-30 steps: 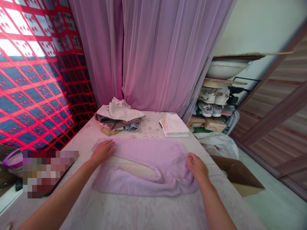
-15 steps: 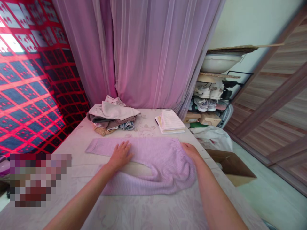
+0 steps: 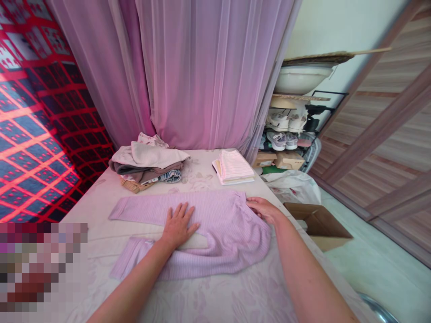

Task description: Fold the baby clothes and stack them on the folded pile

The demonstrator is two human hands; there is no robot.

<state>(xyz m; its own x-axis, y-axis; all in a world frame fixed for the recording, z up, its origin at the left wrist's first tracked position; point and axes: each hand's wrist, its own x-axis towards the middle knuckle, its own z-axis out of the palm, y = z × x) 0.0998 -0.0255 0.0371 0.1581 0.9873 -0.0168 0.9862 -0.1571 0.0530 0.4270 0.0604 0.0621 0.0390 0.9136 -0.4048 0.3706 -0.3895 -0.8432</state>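
A pair of lilac ribbed pants [image 3: 215, 211] lies spread on the bed, legs pointing left and gathered waistband to the right. My left hand [image 3: 178, 224] rests flat on the upper leg near the crotch, fingers spread. At the upper corner of the waistband, my right hand [image 3: 264, 210] has its fingers closed on the edge; its thumb is partly hidden. The lower leg is rumpled, and my left forearm covers part of it.
Behind the pants are a pile of clothes [image 3: 148, 159] in a wicker basket [image 3: 136, 185] and a folded stack of cloth [image 3: 234, 168]. Curtains [image 3: 202, 80] hang at the back. On the right are a shoe rack [image 3: 286, 130] and an open cardboard box [image 3: 316, 224].
My left hand has slid right along the upper leg toward the crotch. My right hand stays at the waistband. The view has shifted slightly, and more of the lower leg shows.
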